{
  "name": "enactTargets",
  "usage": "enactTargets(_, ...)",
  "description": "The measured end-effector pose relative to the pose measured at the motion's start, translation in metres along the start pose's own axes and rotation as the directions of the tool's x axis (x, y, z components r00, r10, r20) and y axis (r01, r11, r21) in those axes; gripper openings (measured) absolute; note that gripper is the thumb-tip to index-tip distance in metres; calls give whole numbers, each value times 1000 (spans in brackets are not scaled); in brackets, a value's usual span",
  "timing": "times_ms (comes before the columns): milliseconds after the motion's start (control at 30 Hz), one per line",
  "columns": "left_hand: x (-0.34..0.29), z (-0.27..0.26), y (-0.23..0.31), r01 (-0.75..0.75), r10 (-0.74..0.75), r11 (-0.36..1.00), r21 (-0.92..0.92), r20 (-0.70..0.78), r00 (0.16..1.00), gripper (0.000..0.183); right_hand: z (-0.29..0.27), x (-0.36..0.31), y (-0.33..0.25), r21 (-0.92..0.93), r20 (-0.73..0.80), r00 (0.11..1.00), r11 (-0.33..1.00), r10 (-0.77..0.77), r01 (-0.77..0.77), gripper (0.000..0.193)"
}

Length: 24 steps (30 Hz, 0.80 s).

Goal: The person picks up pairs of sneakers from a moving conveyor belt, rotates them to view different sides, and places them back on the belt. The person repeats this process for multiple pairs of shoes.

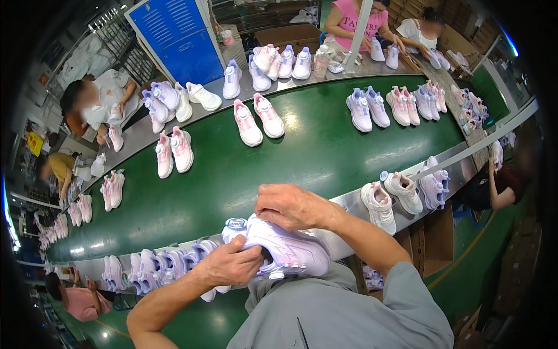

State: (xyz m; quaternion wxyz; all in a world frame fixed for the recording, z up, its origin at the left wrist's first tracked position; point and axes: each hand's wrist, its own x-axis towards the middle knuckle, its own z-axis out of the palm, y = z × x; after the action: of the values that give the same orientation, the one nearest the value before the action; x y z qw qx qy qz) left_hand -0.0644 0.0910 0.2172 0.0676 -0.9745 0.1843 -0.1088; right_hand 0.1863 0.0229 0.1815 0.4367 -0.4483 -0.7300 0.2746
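Note:
A white and lavender sneaker (293, 247) lies on its side just in front of my body, its toe to the right. My left hand (235, 262) is closed on the shoe's collar, with some fingers tucked inside the opening. Over the upper edge, my right hand (290, 206) bends its fingers down against the shoe; its fingertips are partly hidden. A round dial (276, 274) shows on the shoe's lower side. Just beyond my left hand sits a pale shoe part with a round clear-and-blue disc (236, 223), partly covered.
A green conveyor belt (221, 174) carries pairs of pink and lavender sneakers. Lavender sneakers (163, 267) line the near ledge on the left; white shoes (379, 206) stand there on the right. Co-workers sit around the belt. A blue metal cabinet (171, 41) stands behind; a cardboard box (436, 244) is right.

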Motion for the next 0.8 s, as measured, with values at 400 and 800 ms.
enactTargets(400, 21, 39, -63, 39, -38, 999, -26, 26, 999, 24, -22, -106, 39, -5, -101, 954, 959, 283, -285, 6)
enactTargets(800, 199, 225, -241, -276, 283, 958, -74, 107, 953, 13, 19, -212, 35, 349, -331, 565, 655, 756, -670, 6)
